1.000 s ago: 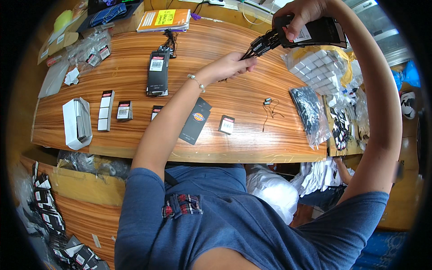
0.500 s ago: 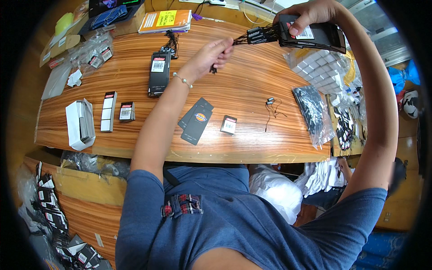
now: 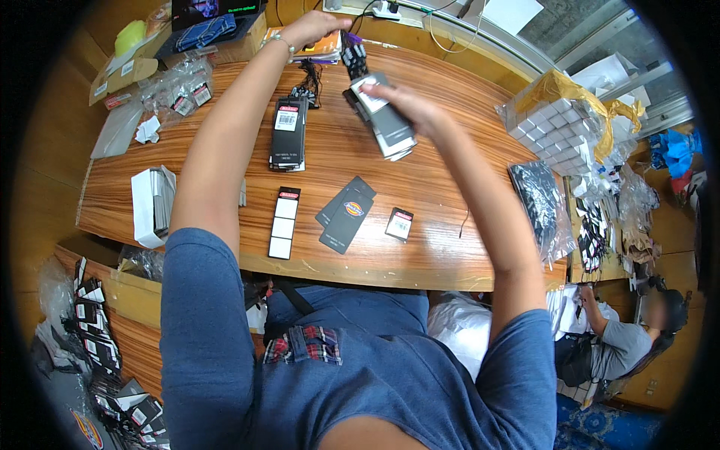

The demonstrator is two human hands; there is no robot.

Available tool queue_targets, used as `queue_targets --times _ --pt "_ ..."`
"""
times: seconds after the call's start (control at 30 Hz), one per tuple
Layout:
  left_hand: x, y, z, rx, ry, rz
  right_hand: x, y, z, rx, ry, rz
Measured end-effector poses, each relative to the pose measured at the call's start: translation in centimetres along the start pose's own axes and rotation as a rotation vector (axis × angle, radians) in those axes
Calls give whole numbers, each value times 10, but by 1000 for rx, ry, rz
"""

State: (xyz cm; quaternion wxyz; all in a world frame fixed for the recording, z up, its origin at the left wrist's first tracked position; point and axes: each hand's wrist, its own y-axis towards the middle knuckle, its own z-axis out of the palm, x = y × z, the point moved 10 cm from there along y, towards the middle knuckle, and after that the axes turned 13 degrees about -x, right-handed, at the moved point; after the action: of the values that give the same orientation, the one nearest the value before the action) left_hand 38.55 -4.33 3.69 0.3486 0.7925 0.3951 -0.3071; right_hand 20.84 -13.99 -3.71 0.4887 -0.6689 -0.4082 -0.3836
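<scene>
My left hand (image 3: 309,28) is up at the table's far side, its fingertips closed at the top end of a bunch of black hang-tag strings (image 3: 355,61). These strings run down to a stack of black hang tags (image 3: 391,129), which my right hand (image 3: 401,103) grips from above, thumb over a white barcode sticker. The stack tilts, slightly fanned, above the tabletop. A second stack of black hang tags (image 3: 288,139) with its strings lies to the left. Nearer me are two loose black tags (image 3: 348,217), a strip of white labels (image 3: 284,225) and a small label stack (image 3: 399,223).
At left stand an open white box of tags (image 3: 154,206) and clear plastic bags (image 3: 176,90). On the right lie a bagged black bundle (image 3: 538,202) and a wrapped block of small white boxes (image 3: 551,127). Another person (image 3: 626,345) sits at lower right.
Both hands have swung left with the hang tags, from the far right to the far middle. The stack has turned from level to hanging below its strings. My view has shifted slightly.
</scene>
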Motion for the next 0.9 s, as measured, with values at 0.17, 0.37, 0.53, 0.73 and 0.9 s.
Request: queue_targets --times 0.17,0.37,0.53,0.73,0.9 --pt "24 16 33 238 337 206 -44 21 41 -161 324 11" --pt "66 24 67 330 391 139 -53 29 56 -288 271 51" --pt "83 22 78 415 469 109 -52 33 69 -267 177 55" --pt "97 27 79 405 354 91 -57 50 64 -368 63 15" --pt "85 19 80 365 291 78 -64 61 57 -455 -130 -51"
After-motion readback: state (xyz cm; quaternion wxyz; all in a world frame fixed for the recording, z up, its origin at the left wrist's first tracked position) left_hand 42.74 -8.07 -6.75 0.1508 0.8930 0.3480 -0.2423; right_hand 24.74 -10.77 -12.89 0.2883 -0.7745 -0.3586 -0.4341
